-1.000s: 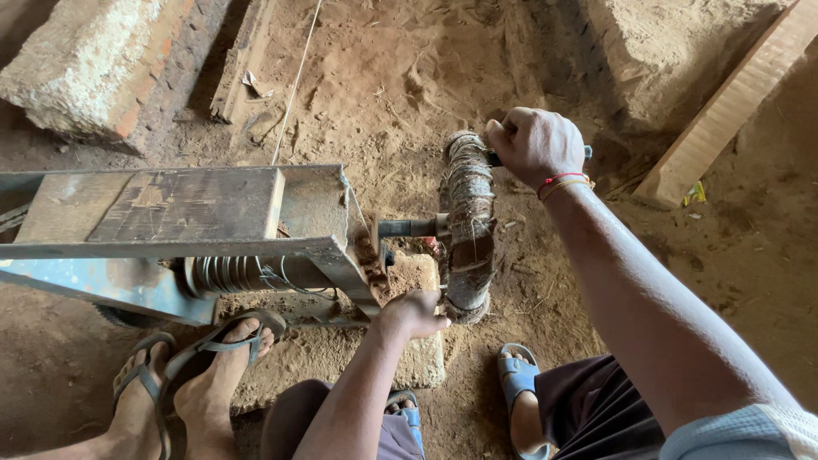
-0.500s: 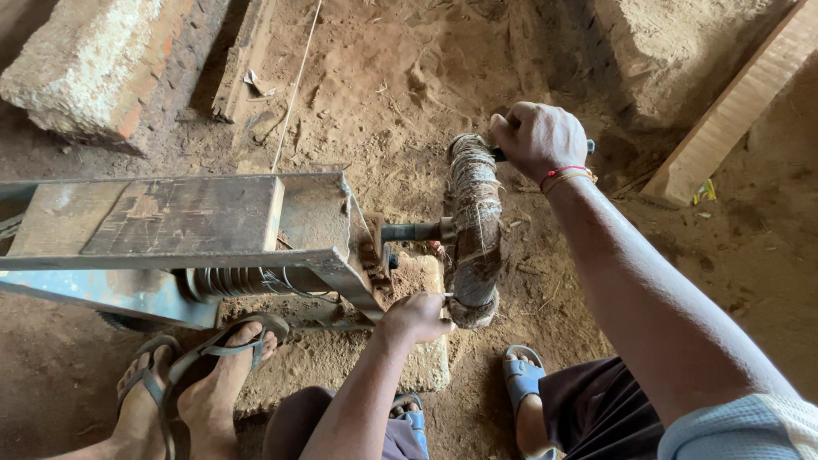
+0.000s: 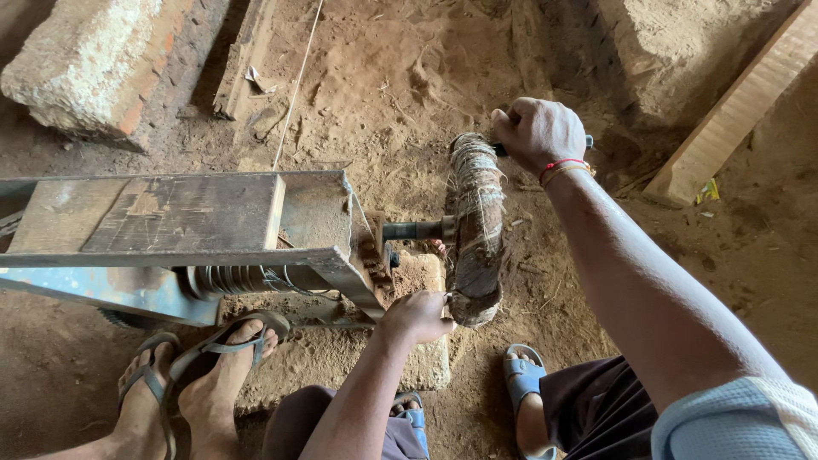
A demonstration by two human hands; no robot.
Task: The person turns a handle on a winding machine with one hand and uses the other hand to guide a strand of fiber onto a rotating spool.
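A wheel [image 3: 475, 228] wrapped in fibre stands on edge in the middle of the view, fixed on a short dark axle [image 3: 413, 230] that runs left into a metal frame [image 3: 332, 260]. The right hand [image 3: 538, 134] is clamped in a fist round a dark handle [image 3: 588, 141] at the wheel's top edge, with the handle's tip showing past the wrist, which wears a red thread and a thin bangle. The left hand [image 3: 417, 315] is closed at the wheel's lower rim, its knuckles touching the fibre; what it grips, if anything, cannot be told. The two hands are well apart, one at the top of the wheel and one at the bottom. A worn plank [image 3: 153, 213] lies along the top of the frame, and a coil of wire [image 3: 230, 278] sits under it. A pale stone block [image 3: 422, 362] rests on the ground below the axle. At the lower left, another person's two feet in dark sandals [image 3: 213, 345] stand beside the frame. A blue sandal [image 3: 521, 373] shows just right of the block. On the sandy ground farther off lie a large brick block [image 3: 77, 72] at the upper left and a wooden board [image 3: 733, 119] at the upper right.
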